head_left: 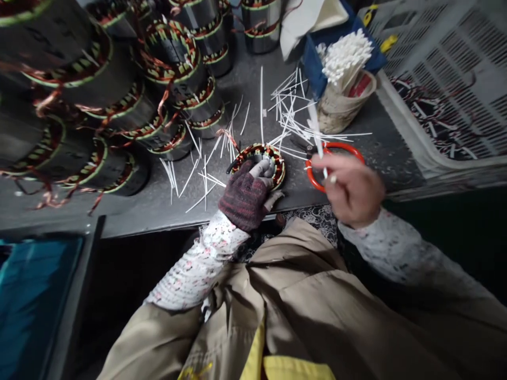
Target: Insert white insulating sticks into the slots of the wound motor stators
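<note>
My left hand (247, 192), in a dark striped knit glove with pale fingertips, grips a motor stator (280, 166) near the table's front edge. Its fingers reach into the ring's bore while the thumb stays outside. Copper windings and a yellow-green rim show around the ring, and a dark lead sticks out at its left. My bare right hand (352, 184) is closed in a pinch around a slim white stick (316, 132), pointing up and blurred by motion. Red-handled scissors (344, 146) lie just behind that hand, partly covered by it.
Stacked stators (174, 68) fill the table's left and back. Loose white ties (291, 108) are scattered on the dark tabletop (245, 68). A worn cup (344, 108) of white-tipped sticks stands by a blue box (312, 66). At right is a white plastic basket (431, 158) with wire scraps.
</note>
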`<state>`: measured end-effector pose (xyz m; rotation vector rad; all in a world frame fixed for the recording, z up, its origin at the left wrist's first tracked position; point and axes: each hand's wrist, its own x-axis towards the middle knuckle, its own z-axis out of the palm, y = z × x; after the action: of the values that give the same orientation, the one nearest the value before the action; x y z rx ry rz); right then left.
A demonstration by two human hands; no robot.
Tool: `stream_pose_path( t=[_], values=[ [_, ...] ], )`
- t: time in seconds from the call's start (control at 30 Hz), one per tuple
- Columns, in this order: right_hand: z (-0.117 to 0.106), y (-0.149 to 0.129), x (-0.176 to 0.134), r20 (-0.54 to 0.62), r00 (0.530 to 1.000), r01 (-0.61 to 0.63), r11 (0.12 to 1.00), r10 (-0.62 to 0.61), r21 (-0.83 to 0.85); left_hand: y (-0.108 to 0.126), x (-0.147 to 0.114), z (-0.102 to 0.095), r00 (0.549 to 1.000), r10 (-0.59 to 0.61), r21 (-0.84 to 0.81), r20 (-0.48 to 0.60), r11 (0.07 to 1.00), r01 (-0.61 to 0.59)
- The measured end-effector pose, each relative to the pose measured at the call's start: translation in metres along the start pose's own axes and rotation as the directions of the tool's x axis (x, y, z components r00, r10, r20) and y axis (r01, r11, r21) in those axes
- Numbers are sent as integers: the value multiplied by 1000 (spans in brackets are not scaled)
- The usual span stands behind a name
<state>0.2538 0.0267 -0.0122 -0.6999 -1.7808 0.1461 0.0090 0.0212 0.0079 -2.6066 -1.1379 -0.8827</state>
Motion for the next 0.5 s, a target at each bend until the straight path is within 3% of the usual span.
stream_pose_path(
  t=[0.07,0.2,0.37,0.5],
  values=[
    [3,-21,-14,71,997,1,997,-7,82,0,-1,0,1000,-8,11,8,1000,8],
    [4,-41,-24,136,973,-205,966,184,155,0,-4,2,1000,-5,27,8,1000,5],
    [2,-44,-22,142,961,-259,951,237,166,4,-4,0,1000,-15,78,-5,997,15],
    [13,-41,-20,135,948,-308,940,289,150,5,-3,-2,999,-32,42,18,999,31]
  ],
)
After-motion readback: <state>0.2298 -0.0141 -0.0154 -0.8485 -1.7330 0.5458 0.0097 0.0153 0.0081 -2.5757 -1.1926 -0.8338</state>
